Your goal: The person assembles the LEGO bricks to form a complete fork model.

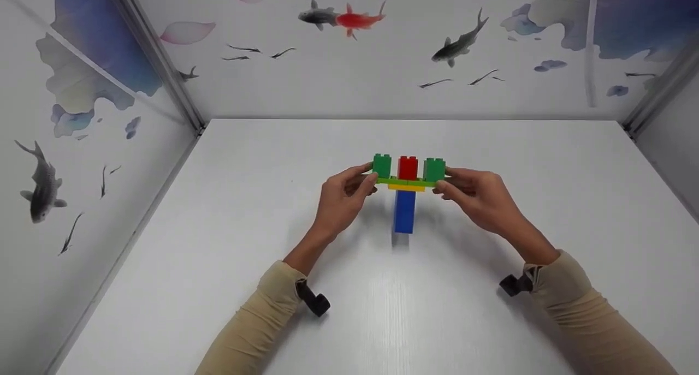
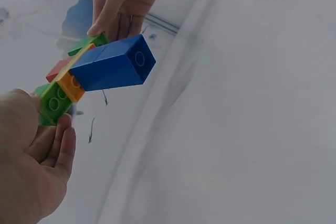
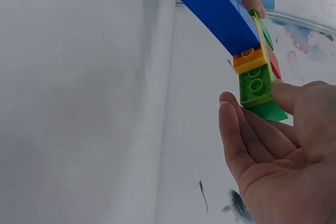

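Observation:
Both hands hold up one structure of toy building bricks between them. A blue brick column forms its stem, under a yellow brick and a light green crosspiece. On top stand a dark green brick at the left, a red brick in the middle and another dark green brick at the right. My left hand pinches the left end with thumb and fingers. At the right end, my right hand does the same. In the left wrist view, the column's hollow underside shows.
The white table lies under the hands. Behind it rises a white wall panel painted with fish and leaves, with a similar left panel. Each sleeve cuff carries a small black wrist camera, the left camera and the right camera.

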The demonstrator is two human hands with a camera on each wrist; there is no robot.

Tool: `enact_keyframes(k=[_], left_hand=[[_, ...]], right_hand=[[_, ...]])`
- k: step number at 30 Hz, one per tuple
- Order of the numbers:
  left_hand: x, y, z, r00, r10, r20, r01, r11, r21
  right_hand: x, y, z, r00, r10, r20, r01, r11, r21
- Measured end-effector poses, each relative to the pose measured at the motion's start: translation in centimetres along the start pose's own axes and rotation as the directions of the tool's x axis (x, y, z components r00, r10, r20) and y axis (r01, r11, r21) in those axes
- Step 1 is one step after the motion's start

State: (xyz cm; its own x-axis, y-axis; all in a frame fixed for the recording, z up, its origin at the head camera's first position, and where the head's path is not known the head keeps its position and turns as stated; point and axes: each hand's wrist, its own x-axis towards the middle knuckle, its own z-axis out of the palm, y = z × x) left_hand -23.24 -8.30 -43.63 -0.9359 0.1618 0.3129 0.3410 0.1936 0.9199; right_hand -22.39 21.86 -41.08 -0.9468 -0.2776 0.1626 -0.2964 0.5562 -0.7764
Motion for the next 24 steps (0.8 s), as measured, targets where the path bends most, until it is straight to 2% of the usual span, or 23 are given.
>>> enact_keyframes(k=[4,9,13,18,24], left_hand=[[0.8,-0.4,0.6,1.000,0.009,-0.013,-0.009,1.000,0.014],[1.8,-1.2,0.9,1.000,0.004,0.012,-0.004,1.000,0.006],[2.4,-2.0,0.8,0.998,-0.028,0.054,0.027,0.999,0.030],[2.5,-2.9,0.8,0.993,-0.034,0.112,0.022,0.995,0.102],[2.6,-3.3,0.9,0.985,-0.071,0.156,0.061,0.996,0.066]], right_hand=[[0.6,0.4,0.1,0.999,0.026,-0.028,-0.025,0.999,0.027],[1.5,0.7,0.1,0.998,0.000,-0.055,0.001,1.000,0.023],[2.1,1.1,0.2,0.999,0.020,-0.025,-0.019,0.999,0.032],[2.2,1.7,-0.1,0.996,0.086,0.032,-0.087,0.996,0.032],[2.2,2.3,-0.4,0.991,0.116,0.067,-0.116,0.993,-0.004]])
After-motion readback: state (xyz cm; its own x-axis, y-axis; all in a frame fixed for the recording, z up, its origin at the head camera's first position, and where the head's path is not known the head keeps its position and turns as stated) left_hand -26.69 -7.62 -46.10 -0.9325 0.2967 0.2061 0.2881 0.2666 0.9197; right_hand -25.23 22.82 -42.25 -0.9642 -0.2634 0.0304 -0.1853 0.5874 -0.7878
